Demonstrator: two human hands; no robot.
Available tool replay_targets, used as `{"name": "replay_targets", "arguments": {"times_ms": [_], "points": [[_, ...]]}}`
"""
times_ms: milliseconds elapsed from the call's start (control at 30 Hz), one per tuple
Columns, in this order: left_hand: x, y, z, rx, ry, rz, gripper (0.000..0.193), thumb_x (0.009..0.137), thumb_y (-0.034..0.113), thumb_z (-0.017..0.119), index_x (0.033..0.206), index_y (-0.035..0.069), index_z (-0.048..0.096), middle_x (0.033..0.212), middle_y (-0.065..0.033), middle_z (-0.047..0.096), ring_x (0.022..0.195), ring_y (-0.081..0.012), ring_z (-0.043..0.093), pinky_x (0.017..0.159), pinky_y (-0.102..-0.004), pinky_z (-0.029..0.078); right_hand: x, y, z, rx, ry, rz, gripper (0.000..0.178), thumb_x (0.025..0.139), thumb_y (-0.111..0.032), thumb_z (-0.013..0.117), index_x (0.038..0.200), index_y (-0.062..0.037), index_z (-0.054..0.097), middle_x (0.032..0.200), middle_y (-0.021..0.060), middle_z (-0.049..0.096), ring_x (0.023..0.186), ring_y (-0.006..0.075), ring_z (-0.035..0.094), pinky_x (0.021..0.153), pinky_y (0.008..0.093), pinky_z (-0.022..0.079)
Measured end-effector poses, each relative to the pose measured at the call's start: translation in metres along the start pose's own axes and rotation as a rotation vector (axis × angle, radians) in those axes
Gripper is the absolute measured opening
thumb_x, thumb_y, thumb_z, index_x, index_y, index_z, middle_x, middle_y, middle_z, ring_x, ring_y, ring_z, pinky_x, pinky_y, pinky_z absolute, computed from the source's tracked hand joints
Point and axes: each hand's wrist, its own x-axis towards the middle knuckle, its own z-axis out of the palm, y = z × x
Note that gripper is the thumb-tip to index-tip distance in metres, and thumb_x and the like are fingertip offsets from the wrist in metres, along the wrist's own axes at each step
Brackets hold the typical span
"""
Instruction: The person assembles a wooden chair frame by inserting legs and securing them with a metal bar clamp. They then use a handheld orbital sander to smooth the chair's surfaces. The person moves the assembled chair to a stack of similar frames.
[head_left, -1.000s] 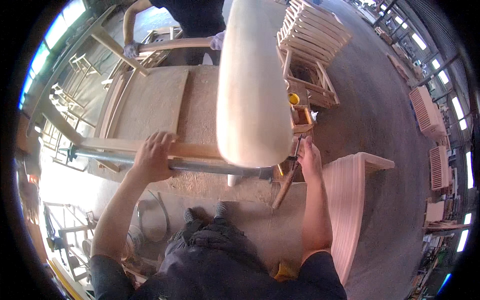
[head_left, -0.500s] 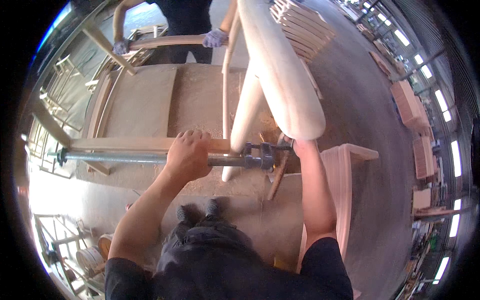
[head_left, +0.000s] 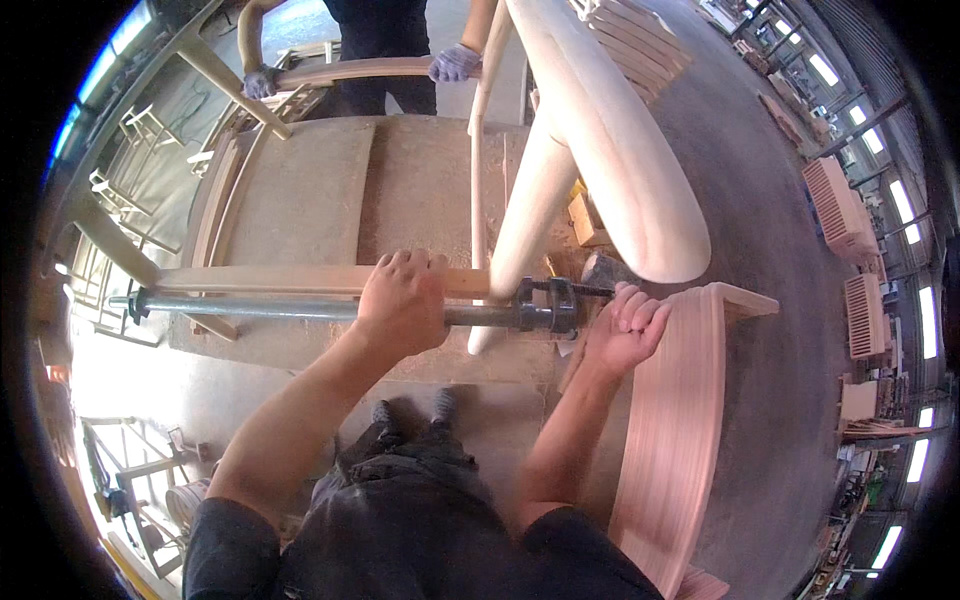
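A long steel bar clamp [head_left: 290, 310] lies along the front wooden rail [head_left: 250, 280] of a pale chair frame. Across the rail and the bar, my left hand [head_left: 405, 300] is wrapped from above. My right hand [head_left: 628, 335] has its fingers curled at the screw end of the clamp, on the handle, which the fingers largely hide. Dark clamp jaws [head_left: 548, 305] sit beside the foot of a slanting round leg [head_left: 525, 210]. Over that leg runs a broad, smooth armrest [head_left: 620, 150], its rounded end just above my right hand.
Across the workbench [head_left: 300, 190], a co-worker's gloved hands [head_left: 455, 64] hold the far rail [head_left: 350, 70]. A stack of curved wooden pieces [head_left: 680, 400] stands close to my right arm. A wooden block [head_left: 588, 220] rests behind the slanting leg. Other chair frames [head_left: 135, 470] stand at left.
My right hand has turned and come out from beneath the armrest end, with its curled fingers now showing. My left hand keeps its grip on the rail and clamp. The view has shifted slightly.
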Motion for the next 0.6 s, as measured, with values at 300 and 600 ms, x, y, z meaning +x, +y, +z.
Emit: {"name": "replay_targets", "arguments": {"times_ms": [300, 600], "points": [[-0.002, 0.0, 0.002, -0.105, 0.079, 0.054, 0.035, 0.079, 0.018, 0.065, 0.108, -0.001, 0.058, 0.106, -0.0194, 0.063, 0.105, -0.0349, 0.062, 0.094, -0.0441, 0.049, 0.079, -0.068, 0.014, -0.928, -0.433, 0.9, 0.046, 0.105, -0.034, 0.05, 0.077, -0.0004, 0.062, 0.072, 0.0088, 0.062, 0.055, 0.0182, 0.056, 0.067, 0.0396, 0.054], [-0.022, -0.016, 0.01, -0.026, 0.492, 0.19, 0.037, 0.073, 0.018, 0.067, 0.105, 0.004, 0.057, 0.104, -0.0137, 0.058, 0.101, -0.0308, 0.057, 0.089, -0.0435, 0.048, 0.07, -0.039, 0.021, -2.271, -0.826, 0.386, 0.07, 0.099, -0.06, 0.047, 0.085, 0.0053, 0.068, 0.072, 0.0171, 0.07, 0.065, 0.0304, 0.069, 0.071, 0.044, 0.055]]}}
